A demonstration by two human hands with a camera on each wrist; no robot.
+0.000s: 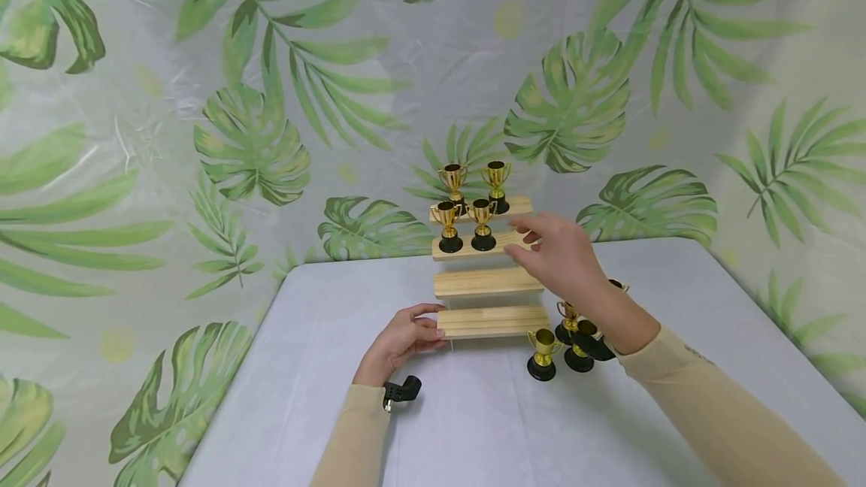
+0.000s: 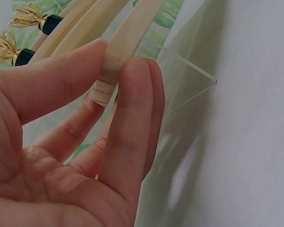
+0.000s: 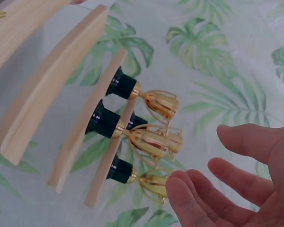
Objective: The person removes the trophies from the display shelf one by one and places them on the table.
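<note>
Your left hand (image 1: 401,340) is pinching the left end of the lowest step of the four-tier pale wooden display stand (image 1: 489,282), just below the frame's centre in the head view; in the left wrist view your thumb and fingers (image 2: 132,118) are closing round that wooden edge. Your right hand (image 1: 558,254) is hovering with relaxed, spread fingers, holding nothing, just right of the stand's third step from the bottom. Four small gold plastic trophy cups with black round bases (image 1: 473,205) are standing upright on the stand's two upper steps, two on each, at the middle of the frame. More of the same cups are sitting in a loose trophy cluster (image 1: 564,340) on the grey table (image 1: 473,427), right of the lowest step and partly hidden by your right wrist. A leaf-print backdrop (image 1: 271,96) is filling the upper frame.
</note>
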